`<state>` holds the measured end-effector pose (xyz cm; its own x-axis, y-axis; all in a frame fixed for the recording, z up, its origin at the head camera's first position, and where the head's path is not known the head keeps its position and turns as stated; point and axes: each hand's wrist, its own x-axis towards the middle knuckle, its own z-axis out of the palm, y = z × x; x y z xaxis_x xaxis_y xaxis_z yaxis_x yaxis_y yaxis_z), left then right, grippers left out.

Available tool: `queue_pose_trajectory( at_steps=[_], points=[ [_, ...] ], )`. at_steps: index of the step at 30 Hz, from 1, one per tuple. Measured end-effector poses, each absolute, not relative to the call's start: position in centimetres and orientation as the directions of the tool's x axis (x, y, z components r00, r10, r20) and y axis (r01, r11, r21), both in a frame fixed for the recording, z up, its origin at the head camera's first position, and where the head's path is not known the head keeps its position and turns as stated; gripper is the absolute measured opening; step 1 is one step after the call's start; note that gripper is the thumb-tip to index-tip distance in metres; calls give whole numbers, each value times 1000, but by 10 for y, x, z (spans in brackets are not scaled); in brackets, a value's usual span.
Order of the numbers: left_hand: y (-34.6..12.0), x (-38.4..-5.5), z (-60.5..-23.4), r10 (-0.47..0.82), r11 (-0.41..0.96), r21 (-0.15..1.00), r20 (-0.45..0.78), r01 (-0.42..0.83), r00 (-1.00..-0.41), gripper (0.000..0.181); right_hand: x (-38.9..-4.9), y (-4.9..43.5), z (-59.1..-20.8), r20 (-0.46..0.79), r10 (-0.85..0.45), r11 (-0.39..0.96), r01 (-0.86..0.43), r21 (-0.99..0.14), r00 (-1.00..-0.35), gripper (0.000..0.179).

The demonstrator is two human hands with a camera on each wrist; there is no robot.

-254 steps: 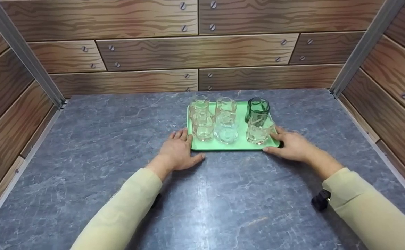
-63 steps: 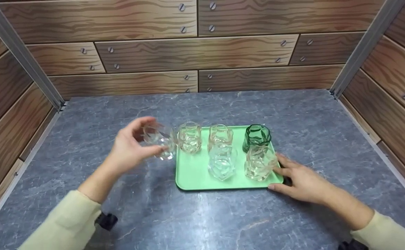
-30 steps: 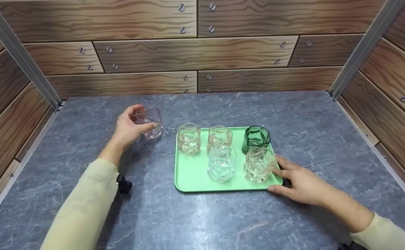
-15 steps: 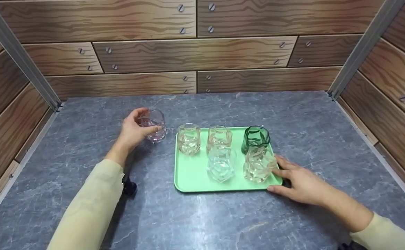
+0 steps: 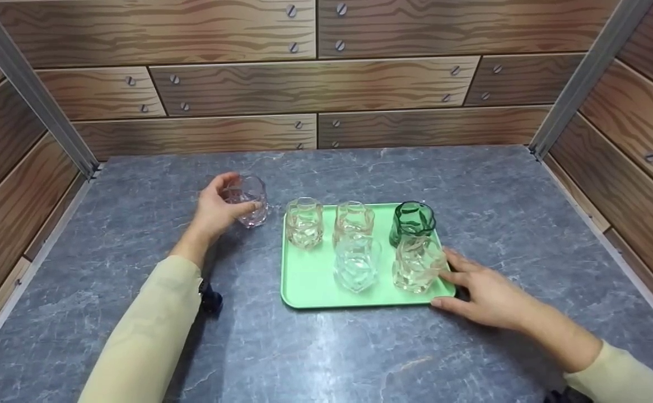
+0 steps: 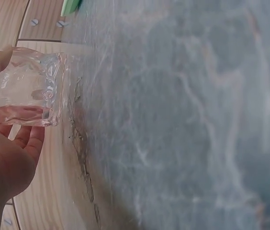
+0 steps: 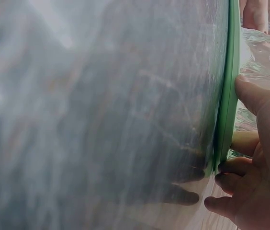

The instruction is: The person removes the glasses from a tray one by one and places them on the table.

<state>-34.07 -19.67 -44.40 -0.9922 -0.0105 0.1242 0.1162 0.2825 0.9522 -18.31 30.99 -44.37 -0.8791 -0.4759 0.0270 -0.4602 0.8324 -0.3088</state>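
My left hand [image 5: 217, 207] grips a clear, faintly pink tumbler [image 5: 252, 210], thumb on the near side and fingers behind. The tumbler stands upright left of the tray, its base right at the tabletop in the left wrist view. My right hand [image 5: 486, 294] holds the front right corner of a green tray [image 5: 309, 285], thumb at the rim and fingers along the side. On the tray, two clear tumblers, one back left [image 5: 304, 226] and one back middle [image 5: 354, 218], stand with a dark green tumbler [image 5: 413, 221] back right. In front are a clear tumbler [image 5: 357, 266] and another [image 5: 419, 266] beside my right fingers.
The grey marbled tabletop [image 5: 326, 352] lies under everything. Wood-patterned walls [image 5: 315, 84] with metal corner posts [image 5: 573, 78] close off the back and sides. The tray's front left part has bare green surface.
The tray has come nearer to me. My left hand has taken the front left tumbler off it and carried it left and back, then slightly right. My right hand has stayed at the tray corner.
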Motion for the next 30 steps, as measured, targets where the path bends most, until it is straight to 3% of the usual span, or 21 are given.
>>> queue_pose_trajectory(
  at_steps=[17, 25, 30],
  points=[
    [-195, -340, -446, 7, 246, 963, 111, 110, -994, 87, -182, 310, -442, 28, -478, 832, -463, -306, -878, 81],
    [-200, -332, -429, 73, 392, 914, 84, 106, -994, 108, -183, 309, -440, 20, -478, 834, -460, -304, -878, 82],
    [-203, -321, -411, 76, 474, 868, 129, 150, -989, 107, -183, 309, -441, 16, -472, 839, -454, -301, -882, 83]
  ],
)
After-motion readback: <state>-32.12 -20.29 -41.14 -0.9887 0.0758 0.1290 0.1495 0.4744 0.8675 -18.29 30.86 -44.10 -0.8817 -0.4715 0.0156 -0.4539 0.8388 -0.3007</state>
